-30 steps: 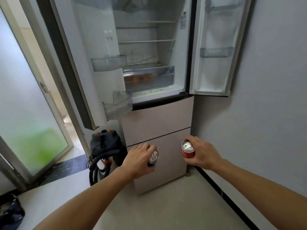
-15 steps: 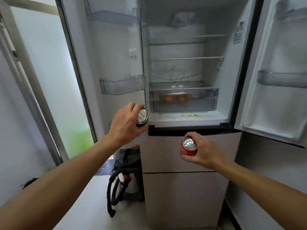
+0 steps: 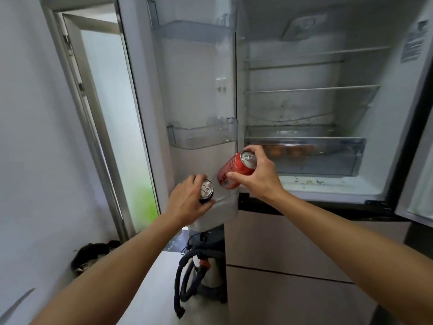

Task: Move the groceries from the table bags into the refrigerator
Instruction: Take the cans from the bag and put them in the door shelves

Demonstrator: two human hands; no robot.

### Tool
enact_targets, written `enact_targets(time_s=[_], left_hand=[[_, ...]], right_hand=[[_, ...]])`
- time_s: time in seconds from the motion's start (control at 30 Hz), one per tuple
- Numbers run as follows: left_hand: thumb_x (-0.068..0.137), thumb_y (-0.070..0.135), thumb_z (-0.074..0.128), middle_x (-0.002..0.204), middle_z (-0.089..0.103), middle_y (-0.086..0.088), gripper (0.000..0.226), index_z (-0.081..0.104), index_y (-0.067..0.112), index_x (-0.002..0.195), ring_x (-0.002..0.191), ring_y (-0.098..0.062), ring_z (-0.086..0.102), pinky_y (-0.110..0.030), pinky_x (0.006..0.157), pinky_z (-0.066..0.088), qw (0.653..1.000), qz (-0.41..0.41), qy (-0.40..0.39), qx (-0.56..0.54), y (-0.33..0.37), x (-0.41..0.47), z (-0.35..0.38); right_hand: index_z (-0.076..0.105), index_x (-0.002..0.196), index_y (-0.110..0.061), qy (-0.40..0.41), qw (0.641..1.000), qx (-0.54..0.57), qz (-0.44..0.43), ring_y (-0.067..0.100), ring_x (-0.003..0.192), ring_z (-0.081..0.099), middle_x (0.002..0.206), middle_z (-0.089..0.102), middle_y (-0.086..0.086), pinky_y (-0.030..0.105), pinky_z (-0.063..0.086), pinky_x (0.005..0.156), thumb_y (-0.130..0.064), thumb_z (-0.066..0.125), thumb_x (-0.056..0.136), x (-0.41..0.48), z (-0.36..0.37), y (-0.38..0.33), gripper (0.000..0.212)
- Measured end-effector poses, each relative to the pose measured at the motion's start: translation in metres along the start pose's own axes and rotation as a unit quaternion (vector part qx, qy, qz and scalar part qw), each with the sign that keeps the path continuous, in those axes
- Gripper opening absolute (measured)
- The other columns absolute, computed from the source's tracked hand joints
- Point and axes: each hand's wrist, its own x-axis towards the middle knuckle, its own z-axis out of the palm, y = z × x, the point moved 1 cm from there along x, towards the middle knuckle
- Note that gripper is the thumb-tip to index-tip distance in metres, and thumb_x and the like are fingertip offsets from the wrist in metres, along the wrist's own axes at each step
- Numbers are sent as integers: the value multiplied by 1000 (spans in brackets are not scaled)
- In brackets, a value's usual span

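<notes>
The refrigerator [image 3: 311,66] stands open in front of me, both upper doors swung wide. My left hand [image 3: 187,202] grips a dark blue can [image 3: 206,189] upright, low in the bottom bin [image 3: 225,207] of the left door. My right hand [image 3: 259,177] holds a red can [image 3: 232,171] tilted to the left, just above that same bin. The grocery bags and table are out of view.
A clear door bin [image 3: 201,134] sits above the hands. The crisper drawer [image 3: 304,156] holds orange-brown items. Glass shelves [image 3: 311,89] are bare. A vacuum with a black hose [image 3: 201,273] stands on the floor under the left door. A glass door [image 3: 112,113] is at the left.
I have stepped closer and both hands rose toward the left door. The blue can went down into the bottom door bin, and the red can swung left and tilted.
</notes>
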Motion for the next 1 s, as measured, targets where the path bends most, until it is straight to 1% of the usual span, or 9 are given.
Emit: enact_targets(time_s=[0.13,0.23,0.33,0.43,0.6,0.7,0.77,0.87,1.0], left_hand=[[81,61,60,121,55,-6,70,40,18,132,101,-27,57,-39,86,47,1000,-6,-15,9,-12,0,11],[84,65,53,120,55,-6,71,39,17,135,101,-26,57,-38,88,46,999,-3,-12,37,-18,1,15],[90,65,37,112,58,-8,67,44,13,132,97,-28,58,-38,87,43,996,23,-1,92,-23,-1,25],[92,63,21,111,59,-9,69,45,12,133,97,-28,59,-39,87,43,995,24,5,94,-26,-5,37],[93,55,11,126,54,-10,70,35,12,143,108,-27,54,-39,93,40,999,20,5,38,-26,-6,38],[91,54,9,134,49,-10,72,27,13,147,115,-27,51,-39,97,39,1000,7,-4,-3,-21,-6,38],[92,54,13,135,49,-11,71,27,12,147,116,-27,51,-39,97,38,1000,-6,-6,-12,-18,-5,38],[97,49,28,133,52,-13,62,29,9,144,115,-30,52,-40,97,36,999,-25,-13,-16,-16,-5,39],[99,49,33,136,49,-11,60,26,10,144,119,-30,50,-41,98,33,999,-27,-42,-11,-12,-3,37]], right_hand=[[48,124,-26,-58,996,-64,-6,19,109,54,119,50,-1,35,50,96,-28,88,63,17,27,19,73],[47,126,-27,-92,991,-101,-5,20,110,53,121,50,-1,40,49,97,-25,89,61,23,42,29,77],[46,126,-28,-98,980,-170,-20,19,110,54,122,54,-2,38,49,94,-36,89,59,22,52,37,80],[45,129,-29,-106,965,-240,-16,19,113,50,123,54,-1,38,45,94,-50,86,60,18,58,41,83],[50,127,-25,-119,979,-165,9,18,111,53,120,58,-2,40,48,95,-44,86,61,17,64,55,78],[51,126,-23,-150,981,-118,40,15,106,57,116,58,-4,34,50,94,-45,84,64,18,66,61,74],[53,124,-23,-155,983,-85,49,13,101,59,112,60,-5,33,52,91,-42,82,69,17,64,63,65],[55,127,-22,-167,984,-36,51,10,101,59,113,61,-5,33,51,92,-34,73,81,16,58,68,51],[51,134,-23,-194,980,-36,37,7,108,55,119,57,-9,18,45,88,-38,71,84,11,51,71,56]])
